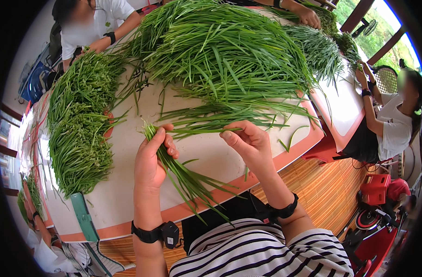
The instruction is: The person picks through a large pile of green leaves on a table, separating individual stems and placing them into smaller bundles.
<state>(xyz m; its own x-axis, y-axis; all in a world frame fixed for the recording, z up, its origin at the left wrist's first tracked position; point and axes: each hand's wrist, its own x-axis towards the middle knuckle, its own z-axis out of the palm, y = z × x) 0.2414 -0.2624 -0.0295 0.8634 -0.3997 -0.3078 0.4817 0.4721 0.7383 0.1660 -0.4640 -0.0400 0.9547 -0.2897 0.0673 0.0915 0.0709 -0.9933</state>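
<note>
My left hand is closed round a small bunch of garlic chives. Their pale stem ends stick up above the thumb, while the long green leaves hang down over the table's near edge. Thumb and forefinger of my right hand are pinched on a thin chive leaf that stretches across toward the left hand. Just beyond both hands, loose chives lie spread on the white table with its pink border. Behind them rises a large heap of long chives.
Another chive pile runs along the table's left side, near a green strip at the edge. Co-workers sit far left, right and lower left; one person's hand reaches in at the back. A red crate stands right.
</note>
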